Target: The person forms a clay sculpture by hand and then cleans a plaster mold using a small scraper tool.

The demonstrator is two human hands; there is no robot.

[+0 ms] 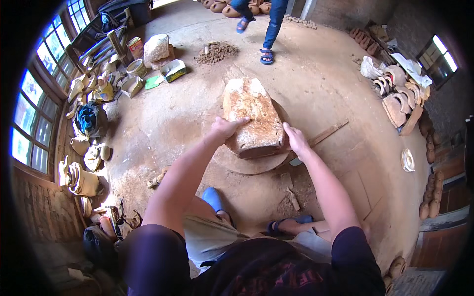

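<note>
A large clay-stained whitish block, which looks like a plaster mould [252, 106], lies on a round board [247, 166] on the floor in front of me. My left hand [229, 128] grips its left side, the thumb stretched over the top face. On the opposite edge, near the right corner, my right hand [297, 140] is closed round the side. The fingers under and behind the block are hidden. Right of the board lies a flat wooden stick [330, 132]. A small wooden-handled tool [294, 200] rests among clay crumbs between my feet and the board.
Beyond the block, a person in blue trousers [275, 32] and sandals is mid-step. A heap of crumbled clay [216, 53] sits at the far side. Tubs, a green-rimmed container [173, 71] and cluttered pots line the left wall; curved mould pieces [400, 93] are stacked at right.
</note>
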